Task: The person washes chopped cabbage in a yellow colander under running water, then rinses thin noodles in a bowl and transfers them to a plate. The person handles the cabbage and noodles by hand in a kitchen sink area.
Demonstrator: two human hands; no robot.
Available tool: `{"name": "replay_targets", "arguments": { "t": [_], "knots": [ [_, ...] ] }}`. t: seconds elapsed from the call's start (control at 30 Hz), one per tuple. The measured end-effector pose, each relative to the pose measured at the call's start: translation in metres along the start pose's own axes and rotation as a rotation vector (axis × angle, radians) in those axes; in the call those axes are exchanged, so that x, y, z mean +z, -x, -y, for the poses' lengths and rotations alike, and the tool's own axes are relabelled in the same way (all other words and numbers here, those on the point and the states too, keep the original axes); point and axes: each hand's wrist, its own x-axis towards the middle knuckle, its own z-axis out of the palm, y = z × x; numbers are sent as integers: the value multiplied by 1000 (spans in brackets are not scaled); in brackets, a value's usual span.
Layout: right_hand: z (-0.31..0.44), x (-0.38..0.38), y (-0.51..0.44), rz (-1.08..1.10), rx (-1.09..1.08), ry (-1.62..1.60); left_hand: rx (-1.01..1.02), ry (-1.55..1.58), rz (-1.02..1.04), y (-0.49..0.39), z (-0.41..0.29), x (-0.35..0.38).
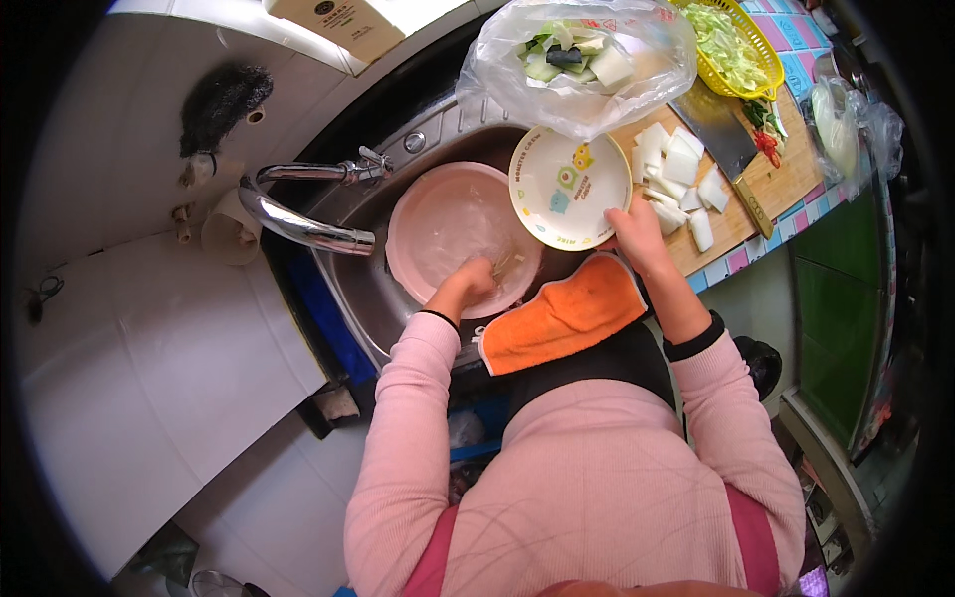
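Note:
A pink plastic basin (pixel 418 224) with clear water in it stands in the stainless steel sink (pixel 347 287). My left hand (pixel 471 281) reaches into its near right part, fingers low in the water. Something pale shows by the fingertips, but the water blurs it and I cannot tell whether it is gripped. My right hand (pixel 636 227) holds a white dish (pixel 533 179) with cartoon prints and lettering by its near right rim. The dish is tilted and overlaps the basin's right side. White vegetable slices (pixel 679 160) lie just beyond that hand on a wooden cutting board (pixel 794 175).
A chrome faucet (pixel 306 231) reaches over the sink's left side. An orange cloth (pixel 563 317) drapes over the front edge. A cleaver (pixel 720 134) lies on the board. Behind are a plastic bag of vegetable scraps (pixel 503 63) and a yellow basket (pixel 772 71) of shredded leaves.

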Motion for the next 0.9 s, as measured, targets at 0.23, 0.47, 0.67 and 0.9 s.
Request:
{"name": "replay_targets", "arguments": {
  "t": [0.23, 0.47, 0.67, 0.9],
  "knots": [
    [1, -2, 0, -1, 21, 15, 143, 166, 144, 26, 7, -20],
    [-2, -3, -5, -4, 11, 35, 128, 624, -470, 26, 38, -63],
    [-6, -3, -8, -9, -25, 74, -41, 110, -882, -25, 65, -52],
    [-2, 1, -1, -4, 62, -2, 33, 670, -617, -40, -16, -17]
  ]
}}
